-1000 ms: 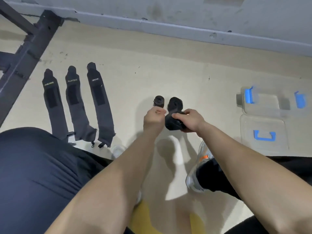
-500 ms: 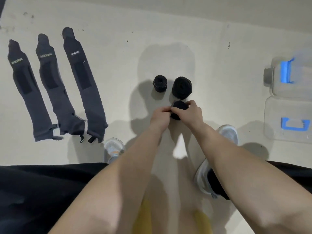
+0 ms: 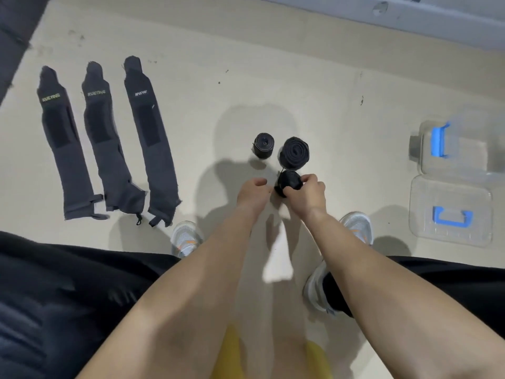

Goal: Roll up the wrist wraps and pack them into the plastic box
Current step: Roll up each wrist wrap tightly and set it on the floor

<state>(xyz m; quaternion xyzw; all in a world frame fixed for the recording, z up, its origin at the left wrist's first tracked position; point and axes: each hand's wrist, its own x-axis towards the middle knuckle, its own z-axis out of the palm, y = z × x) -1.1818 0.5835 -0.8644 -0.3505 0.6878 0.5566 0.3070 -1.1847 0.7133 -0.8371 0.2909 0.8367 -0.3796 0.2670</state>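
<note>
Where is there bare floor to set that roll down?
Bare floor lies between the flat wraps and the standing rolls, and between those rolls and the plastic box. Just beyond the right hand it is crowded: both rolls stand there.

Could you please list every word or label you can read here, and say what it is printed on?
"XUETING": leftmost flat wrist wrap, yellow-green print.
"XUETING": middle flat wrist wrap, fainter.
White logo on the rightmost flat wrist wrap: too blurred to read.
Rolled wrist wrap in the right hand, plastic box: no text shows.
</note>
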